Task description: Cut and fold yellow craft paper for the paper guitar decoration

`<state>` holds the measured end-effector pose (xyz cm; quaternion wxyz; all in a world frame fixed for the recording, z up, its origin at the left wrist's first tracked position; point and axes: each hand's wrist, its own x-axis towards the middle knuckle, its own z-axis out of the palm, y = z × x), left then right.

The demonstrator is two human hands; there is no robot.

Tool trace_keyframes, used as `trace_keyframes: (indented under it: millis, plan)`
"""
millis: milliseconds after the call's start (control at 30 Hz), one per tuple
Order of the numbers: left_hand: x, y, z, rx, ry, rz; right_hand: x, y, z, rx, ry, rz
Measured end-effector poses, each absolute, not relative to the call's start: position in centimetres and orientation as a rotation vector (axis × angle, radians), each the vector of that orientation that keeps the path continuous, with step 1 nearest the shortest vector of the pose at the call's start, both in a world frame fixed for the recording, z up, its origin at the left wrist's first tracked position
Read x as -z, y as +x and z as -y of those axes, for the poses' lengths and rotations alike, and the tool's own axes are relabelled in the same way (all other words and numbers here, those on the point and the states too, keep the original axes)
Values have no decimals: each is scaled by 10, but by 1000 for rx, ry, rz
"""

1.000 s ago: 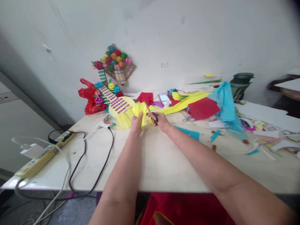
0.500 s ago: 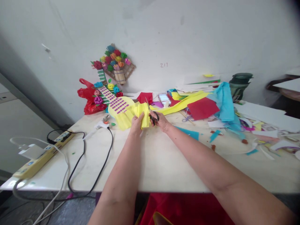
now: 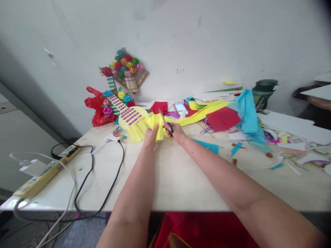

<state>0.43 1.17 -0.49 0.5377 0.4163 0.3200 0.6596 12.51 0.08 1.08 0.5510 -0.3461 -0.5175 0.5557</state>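
Folded yellow paper (image 3: 156,121) is pinched between the thumb and fingers of my left hand (image 3: 150,135); a looser part of it spreads to the left over the table. Black-handled scissors (image 3: 169,128) are in my right hand (image 3: 178,132), fingers wrapped at the handles. Their blades point up and left, right beside the folded paper's edge. Just behind and left of my left hand lies a guitar-shaped piece (image 3: 130,115) with purple strips. A long yellow strip (image 3: 199,115) runs off to the right behind my right hand.
On the left are a glue gun (image 3: 112,137), cables and a power strip (image 3: 46,170). Paper flowers (image 3: 126,65) and a red bag (image 3: 97,106) stand by the wall. To the right are red paper (image 3: 223,119), blue paper (image 3: 248,112), scraps and a dark green bottle (image 3: 263,93).
The scissors' blades and handles have come closer together in my right hand. My left hand keeps its hold on the yellow paper. The whole view has shifted very slightly.
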Motion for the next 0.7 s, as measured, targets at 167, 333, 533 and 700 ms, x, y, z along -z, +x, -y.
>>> trace_keyframes:
  millis: [167,333,533,700]
  plan:
    - [5,2,-13,-1623,964,-798,-16,130,1,-1350,-789,1274]
    - [8,-5,-14,-1682,898,-811,-26,147,-3,-1343,-726,1238]
    - [10,-6,-16,-1733,823,-825,-33,165,-9,-1244,-834,1220]
    - [10,-6,-17,-1743,777,-836,-34,173,-15,-1181,-934,1344]
